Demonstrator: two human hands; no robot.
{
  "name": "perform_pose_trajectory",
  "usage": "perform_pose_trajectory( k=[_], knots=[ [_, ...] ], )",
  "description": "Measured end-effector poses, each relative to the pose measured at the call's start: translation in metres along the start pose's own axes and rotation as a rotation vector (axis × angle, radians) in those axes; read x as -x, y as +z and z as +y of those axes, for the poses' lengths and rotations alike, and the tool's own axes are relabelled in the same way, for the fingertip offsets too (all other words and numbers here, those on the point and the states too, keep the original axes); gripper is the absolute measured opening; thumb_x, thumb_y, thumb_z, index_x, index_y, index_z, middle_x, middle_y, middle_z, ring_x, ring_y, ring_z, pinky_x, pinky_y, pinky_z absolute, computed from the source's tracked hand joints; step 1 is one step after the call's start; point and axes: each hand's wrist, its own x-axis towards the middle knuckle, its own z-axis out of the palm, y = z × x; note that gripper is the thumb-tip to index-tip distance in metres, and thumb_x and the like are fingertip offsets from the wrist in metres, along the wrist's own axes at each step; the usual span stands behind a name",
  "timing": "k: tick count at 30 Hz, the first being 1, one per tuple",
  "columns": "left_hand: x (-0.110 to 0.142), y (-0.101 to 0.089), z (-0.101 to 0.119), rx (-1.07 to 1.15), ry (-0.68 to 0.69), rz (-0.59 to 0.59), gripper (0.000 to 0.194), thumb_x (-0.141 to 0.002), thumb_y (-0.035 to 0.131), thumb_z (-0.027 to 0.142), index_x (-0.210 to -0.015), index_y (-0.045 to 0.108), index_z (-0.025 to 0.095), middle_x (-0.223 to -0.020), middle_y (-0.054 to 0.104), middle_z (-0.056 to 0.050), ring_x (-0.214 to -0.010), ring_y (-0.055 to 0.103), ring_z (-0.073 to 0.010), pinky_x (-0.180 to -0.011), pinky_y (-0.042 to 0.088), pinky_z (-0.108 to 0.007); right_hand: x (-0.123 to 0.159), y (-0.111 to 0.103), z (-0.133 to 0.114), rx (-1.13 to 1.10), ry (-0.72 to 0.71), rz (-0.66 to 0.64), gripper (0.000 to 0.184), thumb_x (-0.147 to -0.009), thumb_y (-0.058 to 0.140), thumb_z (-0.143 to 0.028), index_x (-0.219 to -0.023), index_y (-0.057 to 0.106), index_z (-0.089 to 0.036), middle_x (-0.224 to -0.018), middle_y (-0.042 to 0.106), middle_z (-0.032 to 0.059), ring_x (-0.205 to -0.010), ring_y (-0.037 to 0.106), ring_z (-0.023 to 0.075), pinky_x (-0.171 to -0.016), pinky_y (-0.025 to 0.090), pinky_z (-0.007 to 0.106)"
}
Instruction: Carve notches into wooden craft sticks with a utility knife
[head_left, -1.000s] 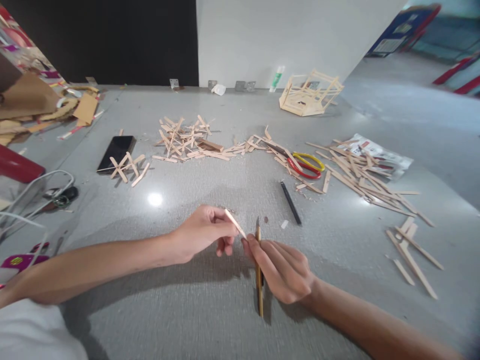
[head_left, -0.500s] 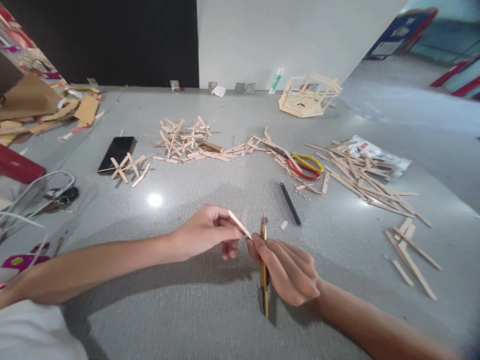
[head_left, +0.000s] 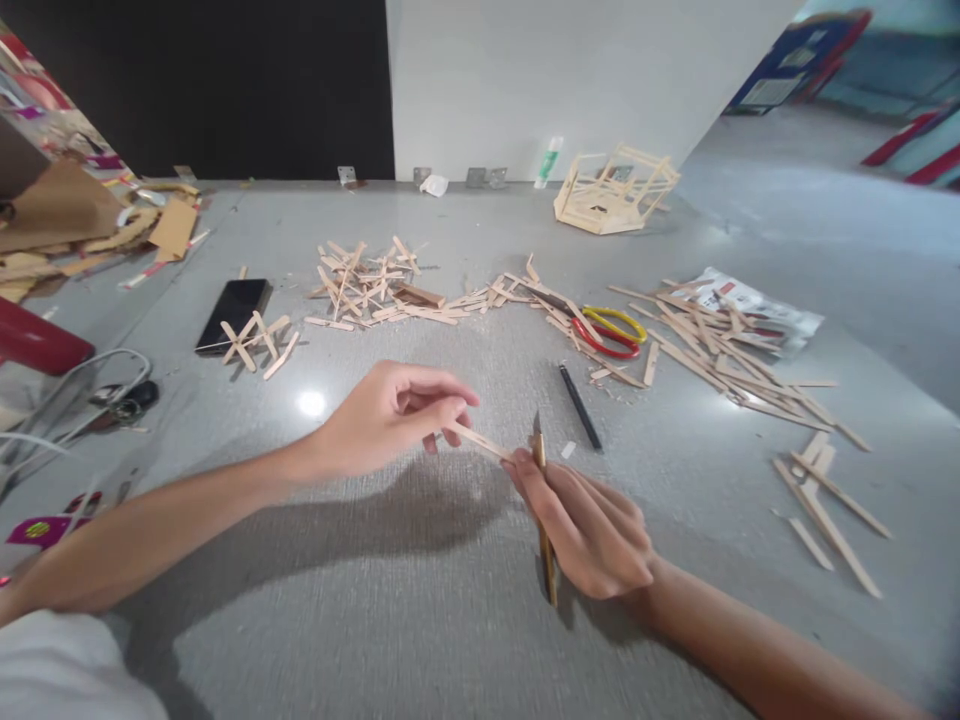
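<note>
A short, pale wooden craft stick [head_left: 481, 441] is stretched between my two hands above the table. My left hand [head_left: 409, 412] is closed, with thumb and fingers at the stick's left end. The fingertips of my right hand [head_left: 585, 525] pinch its other end. That same hand also grips a gold-coloured craft knife [head_left: 546, 560], its blade pointing away from me and its handle running down toward the table. Part of the knife's handle is hidden behind the fingers. Just beyond my right hand lies a slim black pen-like tool [head_left: 580, 406].
Scissors [head_left: 616, 335] with red and yellow handles lie among loose sticks. More sticks [head_left: 720, 340] spread over a plastic packet [head_left: 795, 322] on the right. A stick frame [head_left: 607, 205] and a glue tube [head_left: 548, 163] stand by the wall. A phone [head_left: 234, 312] lies left.
My left hand has moved up and turned, and more of the stick now shows between the hands. My right hand, with the knife, has shifted slightly right.
</note>
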Motion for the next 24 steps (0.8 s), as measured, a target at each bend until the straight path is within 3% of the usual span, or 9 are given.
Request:
perform_pose_trajectory(
  k=[4,6,9,16,24],
  knots=[
    [-0.001,-0.003,0.000,-0.070,-0.068,-0.183,0.020,-0.087,0.062,0.027,-0.099,0.073,0.015,-0.083,0.072,-0.007,-0.071,0.068,-0.0148,-0.063,0.054,-0.023,-0.002,-0.009,0.002,-0.100,0.112,-0.085,0.030,-0.086,0.060,-0.004,-0.116,0.060,-0.008,-0.088,0.073,0.0093,-0.077,0.070,0.0157,-0.068,0.059,0.026],
    [-0.002,-0.004,-0.002,-0.101,-0.076,-0.267,0.018,-0.085,0.065,0.025,-0.097,0.075,0.016,-0.084,0.074,-0.006,-0.076,0.068,-0.0158,-0.068,0.054,-0.024,-0.002,-0.012,0.006,-0.181,0.105,-0.163,0.028,-0.089,0.055,-0.005,-0.116,0.059,-0.007,-0.089,0.072,0.0107,-0.079,0.070,0.0165,-0.068,0.059,0.026],
    [-0.005,-0.004,-0.005,-0.134,-0.075,-0.350,0.017,-0.085,0.067,0.029,-0.094,0.077,0.018,-0.086,0.075,-0.006,-0.081,0.069,-0.0172,-0.071,0.052,-0.025,0.001,-0.012,0.009,-0.269,0.090,-0.168,0.028,-0.089,0.053,-0.005,-0.116,0.059,-0.009,-0.090,0.070,0.0084,-0.078,0.069,0.0153,-0.064,0.058,0.024],
    [-0.003,-0.002,-0.004,-0.215,-0.040,-0.377,0.014,-0.085,0.065,0.026,-0.088,0.076,0.018,-0.081,0.074,-0.004,-0.075,0.068,-0.0156,-0.067,0.049,-0.023,0.002,-0.006,0.007,-0.302,0.118,-0.132,0.023,-0.088,0.059,-0.006,-0.110,0.061,-0.012,-0.087,0.072,0.0064,-0.077,0.068,0.0122,-0.063,0.056,0.022],
    [0.000,0.002,0.001,-0.391,0.153,-0.393,0.017,-0.089,0.060,0.024,-0.087,0.075,0.019,-0.078,0.073,-0.004,-0.069,0.065,-0.0131,-0.066,0.047,-0.021,-0.004,-0.009,0.006,-0.368,0.146,-0.159,0.021,-0.088,0.059,-0.007,-0.108,0.060,-0.011,-0.088,0.072,0.0064,-0.079,0.069,0.0126,-0.068,0.057,0.021]
  ],
)
